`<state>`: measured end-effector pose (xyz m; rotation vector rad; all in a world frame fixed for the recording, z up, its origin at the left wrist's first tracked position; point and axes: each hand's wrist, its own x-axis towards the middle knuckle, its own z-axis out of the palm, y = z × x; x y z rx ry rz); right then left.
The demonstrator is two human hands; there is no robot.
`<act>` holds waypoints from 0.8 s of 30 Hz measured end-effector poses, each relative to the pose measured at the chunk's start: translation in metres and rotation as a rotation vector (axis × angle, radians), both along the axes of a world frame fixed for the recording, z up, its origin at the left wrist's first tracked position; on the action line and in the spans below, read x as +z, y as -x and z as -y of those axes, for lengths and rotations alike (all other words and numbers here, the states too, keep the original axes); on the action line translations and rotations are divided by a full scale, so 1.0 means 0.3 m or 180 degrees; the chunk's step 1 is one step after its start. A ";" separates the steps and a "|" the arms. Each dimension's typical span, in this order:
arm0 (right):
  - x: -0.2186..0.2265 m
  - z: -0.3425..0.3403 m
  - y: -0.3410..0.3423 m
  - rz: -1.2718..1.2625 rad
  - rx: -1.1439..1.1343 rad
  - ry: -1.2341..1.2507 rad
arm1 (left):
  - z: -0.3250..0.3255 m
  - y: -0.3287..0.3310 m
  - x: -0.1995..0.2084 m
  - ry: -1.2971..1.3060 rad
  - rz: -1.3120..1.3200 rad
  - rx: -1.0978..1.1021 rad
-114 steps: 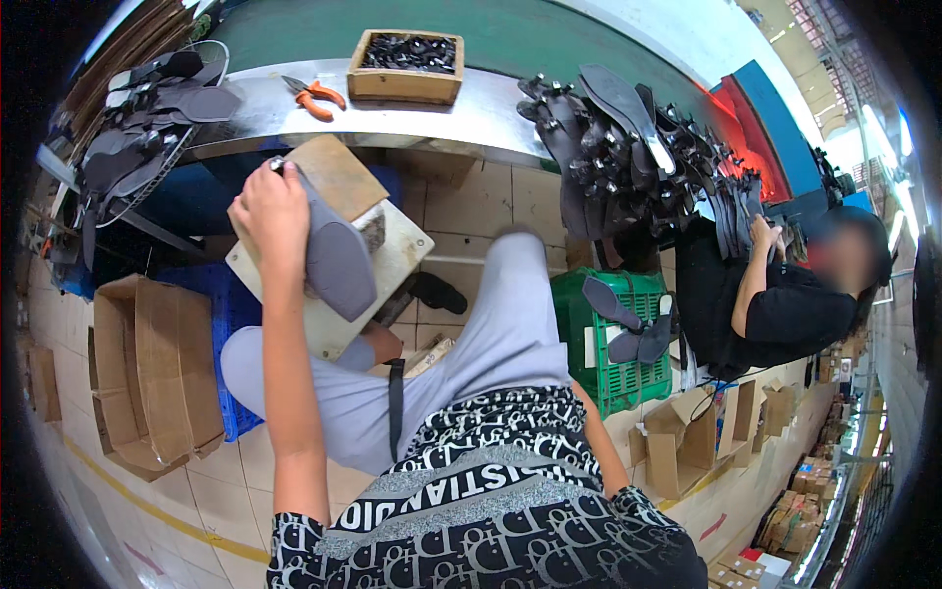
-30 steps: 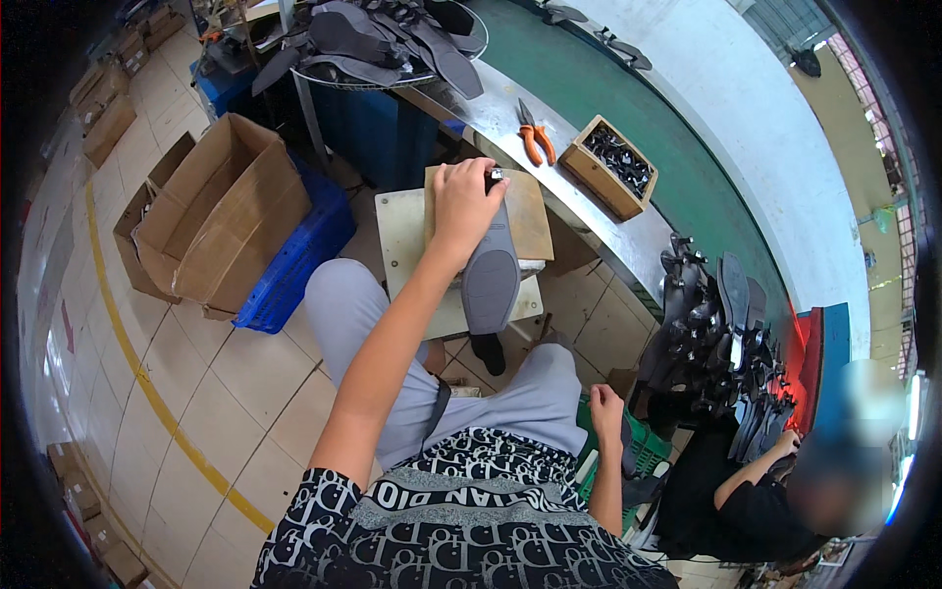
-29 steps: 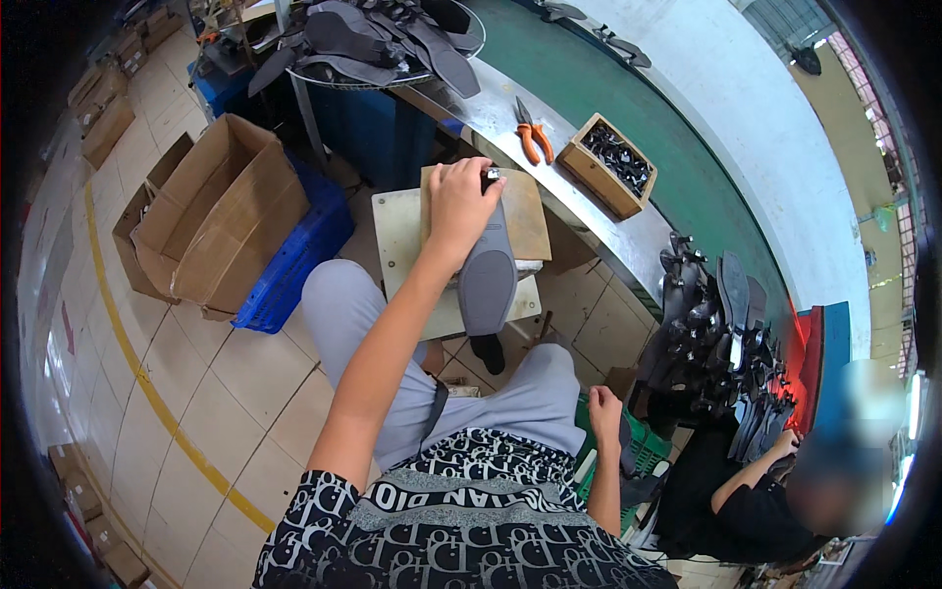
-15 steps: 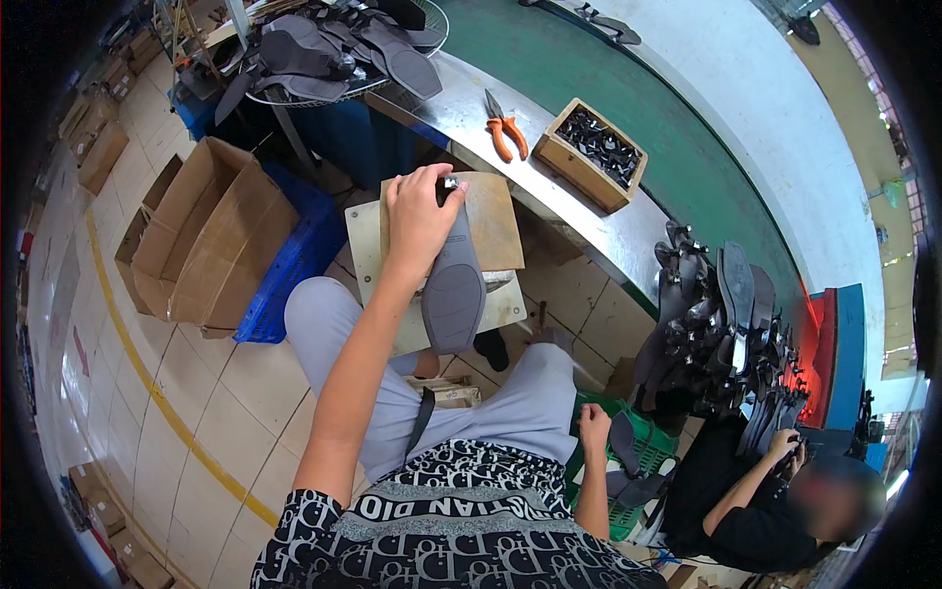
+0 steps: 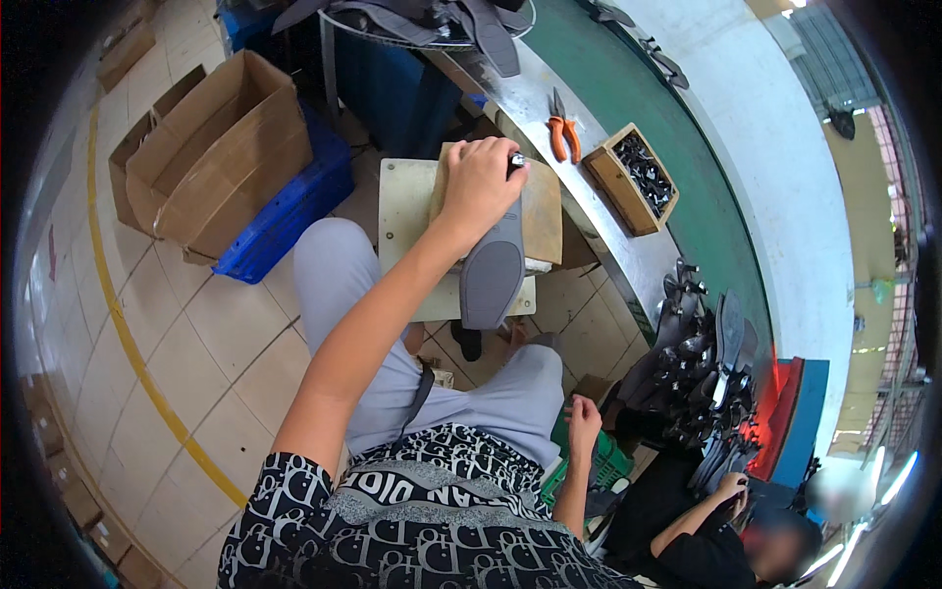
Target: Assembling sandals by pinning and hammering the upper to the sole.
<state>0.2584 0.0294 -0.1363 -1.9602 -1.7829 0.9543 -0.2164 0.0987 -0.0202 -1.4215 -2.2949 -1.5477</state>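
Observation:
A dark grey shoe sole [image 5: 494,280] lies on a tan pad [image 5: 543,221] atop a cream plate stand [image 5: 404,196], its toe end pointing at me. My left hand [image 5: 481,185] is closed around its far, heel end. A small shiny black piece [image 5: 517,160] shows beside the thumb there. By my right thigh, my right hand [image 5: 584,422] hangs at the green basket [image 5: 610,461], its fingers curled. What they hold, if anything, is hidden.
Orange-handled pliers [image 5: 562,133] and a wooden box [image 5: 633,182] of small black parts sit on the metal bench edge. Soles crowd a wire rack [image 5: 432,41] and a pile [image 5: 702,363] at right. A cardboard box [image 5: 221,157] stands left. A co-worker [image 5: 706,535] sits lower right.
The view has shifted, so the bench and stand appear farther right. My left hand keeps its grip on the sole. My right hand stays low by the green basket, slightly turned.

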 end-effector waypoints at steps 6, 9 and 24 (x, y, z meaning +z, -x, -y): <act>0.143 -0.309 0.404 0.0102 0.1910 -0.1217 | 0.008 0.045 -0.045 -0.0082 -0.0109 0.0108; -0.055 -0.563 0.612 0.1159 0.1957 0.0510 | -0.011 0.074 -0.033 -0.0082 -0.0122 0.0204; -0.335 -0.640 1.000 0.0674 0.1761 0.0487 | 0.039 -0.001 0.020 0.0093 -0.0287 -0.0042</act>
